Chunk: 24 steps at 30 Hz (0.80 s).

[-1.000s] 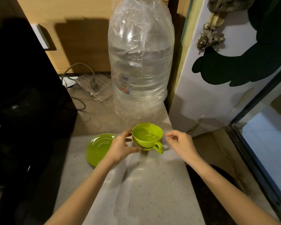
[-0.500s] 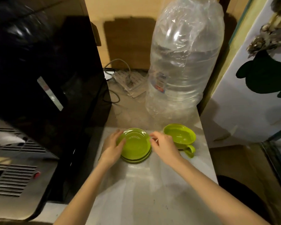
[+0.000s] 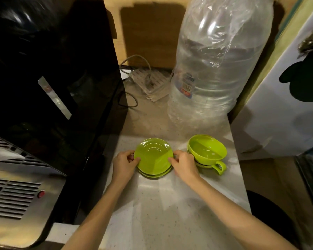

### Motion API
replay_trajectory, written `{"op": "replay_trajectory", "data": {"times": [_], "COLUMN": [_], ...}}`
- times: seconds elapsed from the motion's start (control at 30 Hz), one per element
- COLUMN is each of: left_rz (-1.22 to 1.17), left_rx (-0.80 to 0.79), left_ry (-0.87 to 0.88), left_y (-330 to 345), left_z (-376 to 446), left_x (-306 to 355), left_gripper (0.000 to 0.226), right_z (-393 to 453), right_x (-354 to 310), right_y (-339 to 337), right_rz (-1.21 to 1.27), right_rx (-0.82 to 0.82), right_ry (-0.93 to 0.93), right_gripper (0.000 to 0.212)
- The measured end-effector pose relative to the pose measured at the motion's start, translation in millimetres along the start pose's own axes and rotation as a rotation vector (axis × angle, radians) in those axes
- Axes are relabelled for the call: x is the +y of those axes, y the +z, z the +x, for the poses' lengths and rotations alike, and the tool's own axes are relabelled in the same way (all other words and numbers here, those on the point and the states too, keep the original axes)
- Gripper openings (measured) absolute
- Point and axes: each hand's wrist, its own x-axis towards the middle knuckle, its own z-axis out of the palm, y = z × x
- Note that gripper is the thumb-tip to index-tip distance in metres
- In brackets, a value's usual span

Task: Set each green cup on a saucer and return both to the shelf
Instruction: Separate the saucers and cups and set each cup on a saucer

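Observation:
A stack of green saucers lies on the pale speckled counter. My left hand pinches the top saucer's left rim and my right hand pinches its right rim, the top saucer tilted a little above the one under it. To the right stand green cups, nested one in another, with a handle pointing to the front right. Whether a saucer lies under them I cannot tell.
A big clear water bottle wrapped in plastic film stands behind the cups. A black appliance fills the left side, with a steel vented unit below it. A power strip and cables lie at the back. The counter's right edge drops off by a white wall.
Both hands moved from the cups to the saucer stack and took its top saucer by the rims. The view shifted left and closer.

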Motion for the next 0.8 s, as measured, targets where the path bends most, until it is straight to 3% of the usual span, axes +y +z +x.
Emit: {"op": "replay_trajectory", "data": {"times": [0.27,0.8], "left_rz": [-0.043,-0.083], "left_rx": [0.014,0.023], "left_ry": [-0.041,-0.134], "left_y": [-3,-19], "left_z": [-4,-60], "left_x": [2,-18], "left_gripper": [0.026,0.018], "right_z": [-5,-79], "right_x": [0,20], "right_y": [4,6], "right_rz": [0.25,0.423], "right_rx": [-0.022,-0.097], "right_ry": [0.085,0.099], "right_gripper": [0.011,0.015]}}
